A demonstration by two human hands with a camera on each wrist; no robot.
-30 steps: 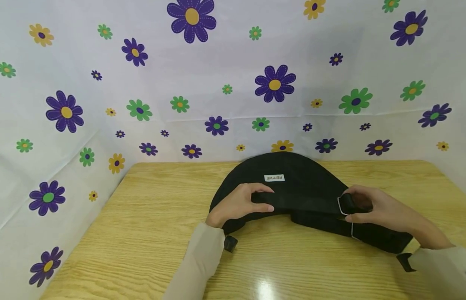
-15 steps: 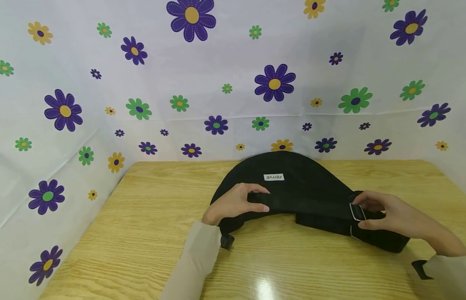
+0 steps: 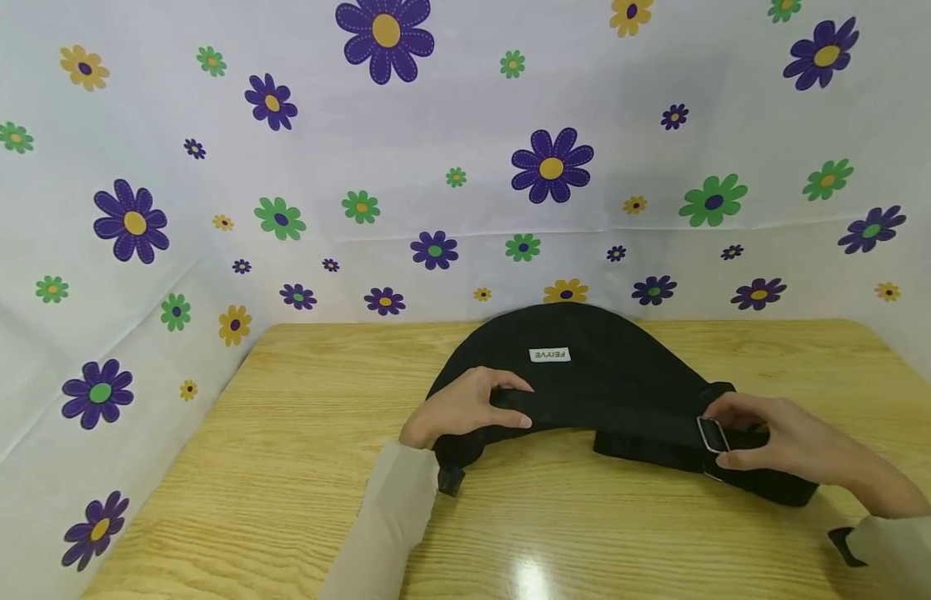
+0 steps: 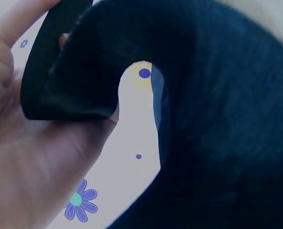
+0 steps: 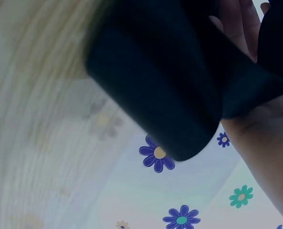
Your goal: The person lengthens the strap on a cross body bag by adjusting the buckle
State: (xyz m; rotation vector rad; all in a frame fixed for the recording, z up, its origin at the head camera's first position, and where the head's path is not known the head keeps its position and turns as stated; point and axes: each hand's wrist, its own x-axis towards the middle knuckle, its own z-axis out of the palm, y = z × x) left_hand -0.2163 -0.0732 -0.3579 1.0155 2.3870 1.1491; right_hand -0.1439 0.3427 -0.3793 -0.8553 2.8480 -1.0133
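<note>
A black curved fabric belt (image 3: 585,333) lies on the table, its rounded side toward the back and a small white label (image 3: 549,355) upside down on it. My left hand (image 3: 461,402) grips a flat black strap (image 3: 615,417) along its near side, thumb in front. In the left wrist view this strap (image 4: 79,90) bends across the palm. My right hand (image 3: 788,437) pinches the strap's other end beside a rectangular metal buckle (image 3: 703,435). Seen from the right wrist, a wide black band (image 5: 155,81) hangs in a fold and hides part of the fingers.
The wooden table (image 3: 300,500) reaches back to a white cloth (image 3: 465,108) printed with flowers. Another small black strap end (image 3: 450,481) sticks out below the left wrist. A dark tab (image 3: 846,546) shows beside the right sleeve.
My right hand has shifted right and slightly toward me with the buckle, drawing the strap along. The left hand has slid a little left, still gripping.
</note>
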